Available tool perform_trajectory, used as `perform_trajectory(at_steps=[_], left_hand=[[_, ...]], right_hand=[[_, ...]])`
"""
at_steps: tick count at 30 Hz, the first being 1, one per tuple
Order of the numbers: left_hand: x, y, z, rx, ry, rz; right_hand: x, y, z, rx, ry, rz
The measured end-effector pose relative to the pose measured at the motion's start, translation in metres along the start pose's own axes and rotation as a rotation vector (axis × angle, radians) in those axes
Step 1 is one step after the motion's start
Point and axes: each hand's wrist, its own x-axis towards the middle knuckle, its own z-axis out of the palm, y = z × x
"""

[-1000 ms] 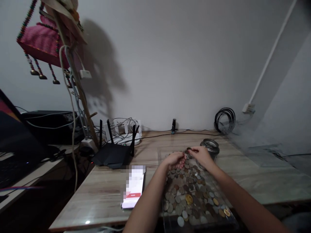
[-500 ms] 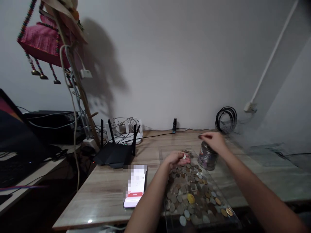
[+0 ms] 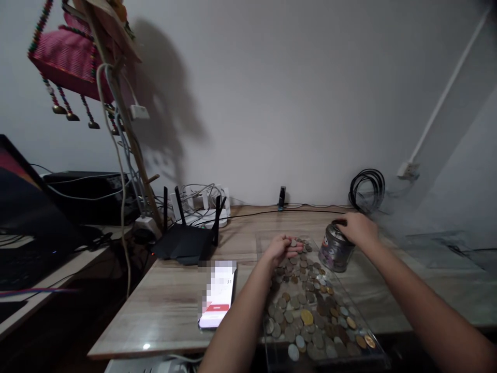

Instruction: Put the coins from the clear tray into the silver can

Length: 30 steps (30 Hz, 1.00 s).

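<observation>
A clear tray (image 3: pixel 267 357) full of mixed coins (image 3: pixel 310 311) lies on the wooden table in front of me. My left hand (image 3: pixel 282 247) rests palm up over the far end of the coins, with a few coins lying on its fingers. My right hand (image 3: pixel 359 228) sits on top of a small metal jar (image 3: pixel 334 254) that stands just right of the tray's far corner, its fingers curled over the jar's mouth. Whether the right hand holds a coin is hidden.
A phone (image 3: pixel 217 294) with a lit screen lies left of the tray. A black router (image 3: pixel 186 243) and tangled cables stand at the back left, a coiled black cable (image 3: pixel 367 189) at the back right. A pink beaded ornament (image 3: pixel 66 62) hangs at upper left.
My right hand left the coins beside my left hand, swung right to the jar and settled lower on its top. My left hand stayed over the tray, opening palm up.
</observation>
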Motion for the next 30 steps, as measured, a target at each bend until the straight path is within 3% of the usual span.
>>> perform_trajectory(at_steps=[2, 4, 6, 9, 12, 14, 16, 18, 21, 24, 27, 28, 30], left_hand=[[0.002, -0.001, -0.001, -0.048, -0.051, -0.003], [0.003, -0.002, -0.002, -0.074, -0.104, 0.01], [0.003, -0.002, -0.004, -0.077, -0.154, 0.023], [0.002, -0.002, -0.006, -0.093, -0.249, 0.016], [0.0, -0.001, -0.005, -0.07, -0.288, 0.008], [0.0, -0.001, -0.004, 0.048, -0.144, 0.026], [0.002, -0.001, -0.005, 0.224, 0.093, 0.057], [0.005, -0.002, -0.008, 0.362, 0.253, 0.089], [0.01, -0.002, -0.015, 0.419, 0.345, 0.171], [0.013, 0.0, -0.02, 0.424, 0.43, 0.245], [0.015, 0.002, -0.023, 0.41, 0.489, 0.292], [0.016, 0.003, -0.025, 0.403, 0.507, 0.307], [0.015, 0.004, -0.028, 0.388, 0.539, 0.333]], right_hand=[[-0.019, -0.025, 0.004, 0.044, 0.08, -0.217], [-0.04, -0.055, 0.013, 0.084, 0.031, -0.446], [-0.057, -0.078, 0.024, 0.087, -0.025, -0.565], [-0.061, -0.086, 0.03, 0.087, -0.025, -0.572], [-0.041, -0.057, 0.02, 0.104, 0.071, -0.391], [-0.02, -0.027, 0.008, 0.09, 0.149, -0.184], [0.0, 0.002, 0.0, 0.003, 0.083, -0.081], [0.014, 0.023, -0.004, -0.076, -0.055, -0.072], [0.019, 0.036, -0.003, -0.115, -0.167, -0.103], [0.01, 0.027, 0.0, -0.092, -0.085, -0.095], [-0.006, -0.003, 0.014, 0.091, 0.042, -0.2], [-0.011, -0.018, 0.022, 0.168, -0.005, -0.265], [-0.017, -0.048, 0.045, 0.237, -0.272, -0.375]])
